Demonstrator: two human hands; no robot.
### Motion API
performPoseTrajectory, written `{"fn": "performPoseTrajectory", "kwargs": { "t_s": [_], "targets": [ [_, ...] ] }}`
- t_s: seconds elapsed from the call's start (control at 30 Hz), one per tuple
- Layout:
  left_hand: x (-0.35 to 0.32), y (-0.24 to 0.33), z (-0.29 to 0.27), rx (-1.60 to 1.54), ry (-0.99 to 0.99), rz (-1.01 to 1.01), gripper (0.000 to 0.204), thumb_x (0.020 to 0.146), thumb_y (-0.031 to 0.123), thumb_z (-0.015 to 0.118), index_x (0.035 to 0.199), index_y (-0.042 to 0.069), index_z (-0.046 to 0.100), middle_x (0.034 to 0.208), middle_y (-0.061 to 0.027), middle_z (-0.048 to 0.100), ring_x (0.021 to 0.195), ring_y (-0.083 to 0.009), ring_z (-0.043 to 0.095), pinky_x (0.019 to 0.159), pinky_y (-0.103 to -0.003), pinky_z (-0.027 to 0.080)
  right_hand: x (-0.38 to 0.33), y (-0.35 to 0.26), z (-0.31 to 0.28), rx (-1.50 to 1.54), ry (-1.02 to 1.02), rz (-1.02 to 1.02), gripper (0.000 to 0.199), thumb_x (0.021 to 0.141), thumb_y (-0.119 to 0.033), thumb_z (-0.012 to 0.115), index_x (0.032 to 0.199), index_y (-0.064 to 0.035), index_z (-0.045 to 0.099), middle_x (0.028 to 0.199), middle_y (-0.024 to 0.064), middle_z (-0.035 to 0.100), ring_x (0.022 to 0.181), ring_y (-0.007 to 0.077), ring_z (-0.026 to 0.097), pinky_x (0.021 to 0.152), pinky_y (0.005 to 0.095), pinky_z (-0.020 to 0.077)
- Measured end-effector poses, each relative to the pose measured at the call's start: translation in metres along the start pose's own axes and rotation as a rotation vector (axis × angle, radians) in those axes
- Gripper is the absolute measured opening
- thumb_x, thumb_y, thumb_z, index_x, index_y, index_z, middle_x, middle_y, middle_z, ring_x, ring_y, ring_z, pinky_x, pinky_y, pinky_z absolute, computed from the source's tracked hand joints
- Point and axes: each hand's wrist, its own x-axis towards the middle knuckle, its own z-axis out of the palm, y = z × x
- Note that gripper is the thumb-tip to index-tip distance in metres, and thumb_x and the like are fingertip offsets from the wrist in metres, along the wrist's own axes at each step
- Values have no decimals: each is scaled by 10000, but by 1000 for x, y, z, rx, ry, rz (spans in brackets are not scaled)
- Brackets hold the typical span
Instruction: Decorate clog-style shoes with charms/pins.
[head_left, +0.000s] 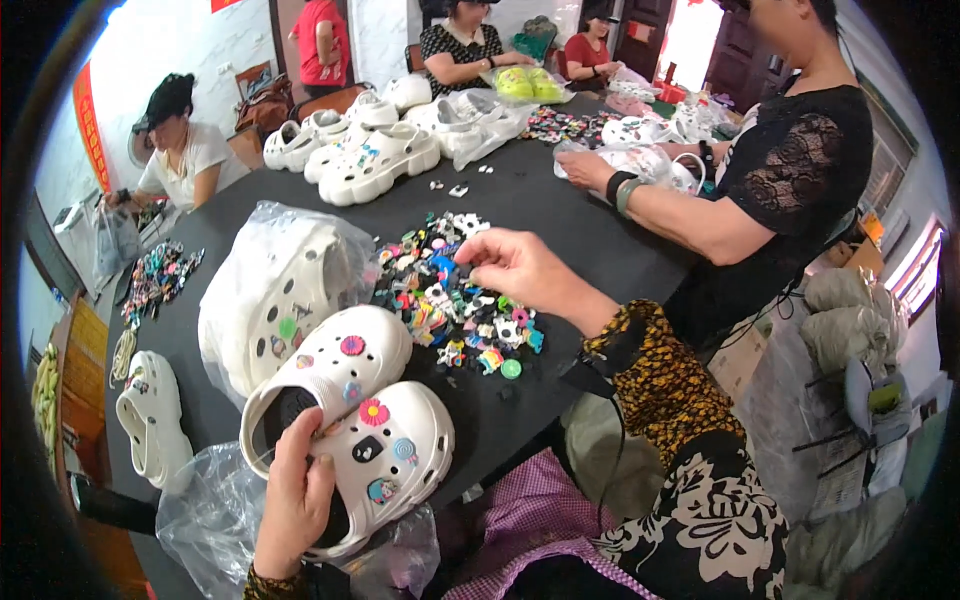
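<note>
A matte black tabletop (pixel 600 235) carries everything. Along its far-left edge rises a heap of smooth white clogs (pixel 375 160), some wrapped in clear film; they overlap too much to count. Nearer, left of the tabletop's middle, a crinkled clear bag (pixel 345 240) encloses white moulded footwear with round vent holes.

Two glossy white clogs with bulbous toes lie side by side toward the near edge: the front clog (pixel 415 455) and, just behind it, the rear clog (pixel 375 335). A single white clog (pixel 152 420) sits apart, by the left edge. A wrinkled, transparent plastic sheet (pixel 205 510) spreads under and beside the pair.

Three heaps of small, multicoloured charms show: the charm heap (pixel 440 300) at the tabletop's middle, a second heap (pixel 165 270) near the left edge, and a third heap (pixel 565 125) toward the far end.

The left hand (pixel 290 495) has its grip closed on the front clog at the rim of its opening. The right hand (pixel 525 275) hovers over the charm heap, fingers curled; whether its grip pinches a charm, I cannot tell.

Four charms decorate the front clog: a pinkish-red daisy (pixel 374 412), a dark blocky piece (pixel 367 449), a figure (pixel 382 491) and a blue swirled disc (pixel 404 449).
</note>
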Motion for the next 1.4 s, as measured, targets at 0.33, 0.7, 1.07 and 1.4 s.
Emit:
{"fn": "performPoseTrajectory", "kwargs": {
  "t_s": [0.33, 0.7, 1.07, 1.4],
  "targets": [
    [0, 1, 0, -14, -16, -7, 428, 850, 3, 463, 1274, -46, 449, 1206, -218, 530, 1134, -328, 519, 984, -362, 390, -25, -45, 5, -72, 53, -79, 241, 828, 3, 638, 1068, -15, 613, 919, -15, 590, 837, 48, 531, 767, 214, 458],
    [2, 0, 2, -52, -2, -7, 440, 860, 1, 458, 1297, -47, 444, 1214, -214, 536, 1139, -296, 527, 989, -345, 388, -18, -23, -6, -94, 135, -47, 225, 826, -9, 633, 1051, -15, 623, 872, -22, 605, 740, 36, 528, 694, 194, 458],
    [0, 3, 1, -76, -17, -70, 454, 862, -1, 449, 1313, -47, 434, 1243, -208, 525, 1162, -281, 519, 1011, -345, 375, -20, 3, -6, -212, 137, -3, 225, 804, -28, 623, 1027, 4, 629, 883, 6, 633, 749, 52, 549, 708, 226, 473],
    [0, 4, 2, -76, 0, -71, 460, 857, -1, 443, 1314, -49, 436, 1255, -216, 523, 1177, -289, 514, 1014, -346, 372, -17, 43, -13, -730, 58, -105, 264, 796, -25, 554, 1055, -9, 605, 978, 87, 618, 883, 184, 596, 811, 308, 478]
  ]
}}
